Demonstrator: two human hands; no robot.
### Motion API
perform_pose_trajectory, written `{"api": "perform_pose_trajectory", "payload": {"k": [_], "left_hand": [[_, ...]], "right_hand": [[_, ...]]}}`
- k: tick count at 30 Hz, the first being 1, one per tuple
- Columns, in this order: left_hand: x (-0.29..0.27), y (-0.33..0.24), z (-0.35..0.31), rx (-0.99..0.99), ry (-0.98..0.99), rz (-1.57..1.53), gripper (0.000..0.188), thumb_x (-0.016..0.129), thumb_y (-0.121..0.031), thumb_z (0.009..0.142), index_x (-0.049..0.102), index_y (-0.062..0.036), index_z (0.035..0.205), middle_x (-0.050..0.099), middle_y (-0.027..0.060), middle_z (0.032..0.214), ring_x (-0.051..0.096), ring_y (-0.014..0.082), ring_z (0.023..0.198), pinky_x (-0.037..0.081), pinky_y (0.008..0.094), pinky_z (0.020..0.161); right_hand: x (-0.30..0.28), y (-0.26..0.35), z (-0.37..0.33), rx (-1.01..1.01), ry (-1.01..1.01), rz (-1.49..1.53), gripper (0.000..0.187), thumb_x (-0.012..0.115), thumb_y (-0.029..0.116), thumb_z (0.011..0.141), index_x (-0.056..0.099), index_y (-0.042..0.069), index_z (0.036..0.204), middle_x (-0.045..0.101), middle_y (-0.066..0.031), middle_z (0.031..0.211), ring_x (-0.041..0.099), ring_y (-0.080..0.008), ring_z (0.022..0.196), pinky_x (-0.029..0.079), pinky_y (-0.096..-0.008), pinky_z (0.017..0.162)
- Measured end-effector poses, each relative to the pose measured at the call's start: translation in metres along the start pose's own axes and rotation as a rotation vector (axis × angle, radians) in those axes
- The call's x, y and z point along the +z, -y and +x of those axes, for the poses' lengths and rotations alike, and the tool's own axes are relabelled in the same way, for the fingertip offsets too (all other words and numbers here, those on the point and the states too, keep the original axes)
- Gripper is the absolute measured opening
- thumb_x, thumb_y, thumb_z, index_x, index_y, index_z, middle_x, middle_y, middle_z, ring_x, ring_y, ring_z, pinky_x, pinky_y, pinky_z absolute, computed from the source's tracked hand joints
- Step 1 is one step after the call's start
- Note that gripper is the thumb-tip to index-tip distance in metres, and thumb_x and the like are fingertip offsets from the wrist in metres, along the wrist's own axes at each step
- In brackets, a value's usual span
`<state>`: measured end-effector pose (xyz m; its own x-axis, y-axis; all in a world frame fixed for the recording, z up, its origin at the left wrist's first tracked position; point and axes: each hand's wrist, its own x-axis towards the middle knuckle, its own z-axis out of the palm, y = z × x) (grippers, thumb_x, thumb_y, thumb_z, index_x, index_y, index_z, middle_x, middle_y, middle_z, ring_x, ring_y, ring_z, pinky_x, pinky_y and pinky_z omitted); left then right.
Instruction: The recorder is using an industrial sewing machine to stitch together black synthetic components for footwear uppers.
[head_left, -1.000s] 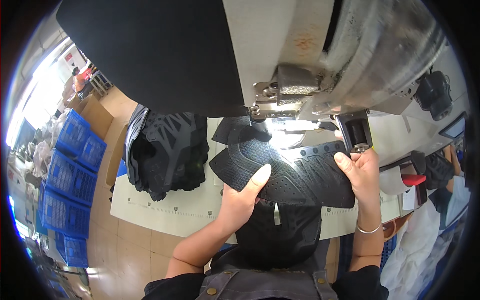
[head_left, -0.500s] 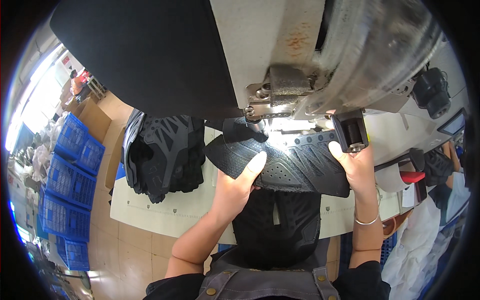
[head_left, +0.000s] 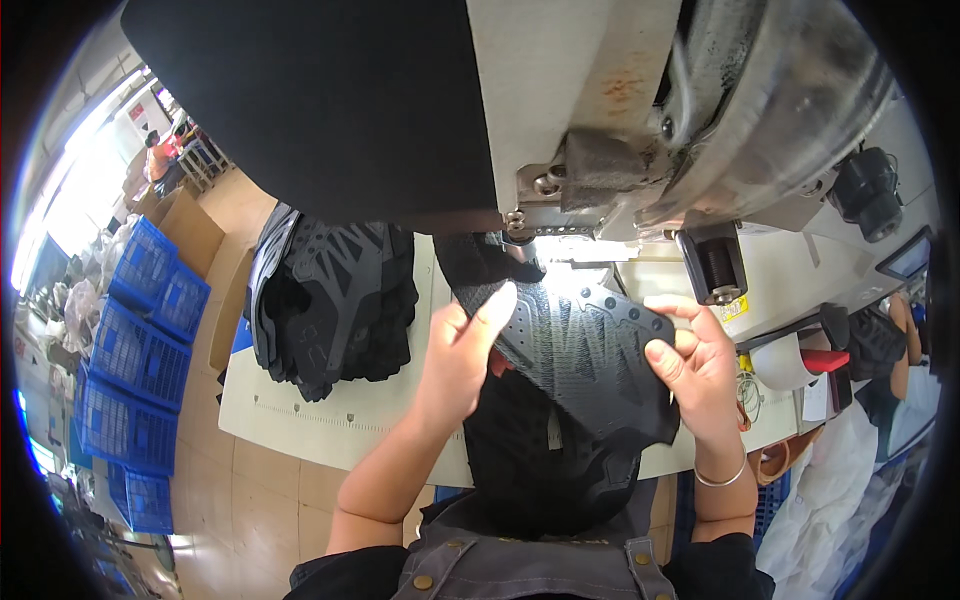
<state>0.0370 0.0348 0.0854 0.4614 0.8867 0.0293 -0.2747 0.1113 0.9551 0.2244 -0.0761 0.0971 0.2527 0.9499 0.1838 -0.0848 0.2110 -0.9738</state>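
Observation:
A black shoe upper (head_left: pixel 590 365) with perforated and ribbed panels is stretched between my two hands, its far end under the brightly lit head of a sewing machine (head_left: pixel 570 100). My left hand (head_left: pixel 455 350) grips the left edge, thumb on top and fingers hidden beneath. My right hand (head_left: pixel 695 365) pinches the right edge between thumb and fingers, beside the row of round eyelet marks. Below the held piece, more black upper pieces (head_left: pixel 545 480) hang over the table's near edge. The needle area is mostly hidden by the machine head.
A stack of black uppers (head_left: pixel 335 310) lies on the left of the pale table (head_left: pixel 300 425). Blue plastic crates (head_left: pixel 135 365) line the left side by a cardboard box (head_left: pixel 187 232). A black cylindrical fitting (head_left: pixel 715 268) juts down near my right hand. Another person (head_left: pixel 160 160) sits far left.
The shoe upper has turned clockwise, its right end swinging down toward me. My right hand has shifted lower and left from beside the black fitting, still gripping the edge.

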Motion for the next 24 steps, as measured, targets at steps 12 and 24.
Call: {"api": "perform_pose_trajectory", "payload": {"k": [12, 24], "left_hand": [[0.023, 0.010, -0.025, -0.004, 0.058, 0.093, 0.022, 0.053, -0.022, 0.087, 0.057, -0.0040, 0.074, 0.051, -0.0035, 0.061, 0.041, 0.0028, 0.048, 0.032, 0.0188, 0.043], [0.013, 0.008, -0.024, -0.008, 0.057, 0.100, 0.021, 0.053, -0.020, 0.086, 0.058, -0.0042, 0.073, 0.050, -0.0054, 0.059, 0.038, 0.0018, 0.048, 0.030, 0.0189, 0.043]], "right_hand": [[-0.047, -0.052, 0.094, -0.131, -0.094, -0.654, 0.038, 0.061, 0.023, 0.081, 0.047, 0.000, 0.107, 0.049, -0.0109, 0.108, 0.046, -0.0138, 0.100, 0.035, -0.0315, 0.090], [-0.056, 0.007, 0.070, -0.009, 0.140, -0.067, 0.023, 0.057, 0.014, 0.082, 0.057, -0.002, 0.099, 0.061, -0.0039, 0.089, 0.057, -0.0077, 0.077, 0.046, -0.0217, 0.070]]}}
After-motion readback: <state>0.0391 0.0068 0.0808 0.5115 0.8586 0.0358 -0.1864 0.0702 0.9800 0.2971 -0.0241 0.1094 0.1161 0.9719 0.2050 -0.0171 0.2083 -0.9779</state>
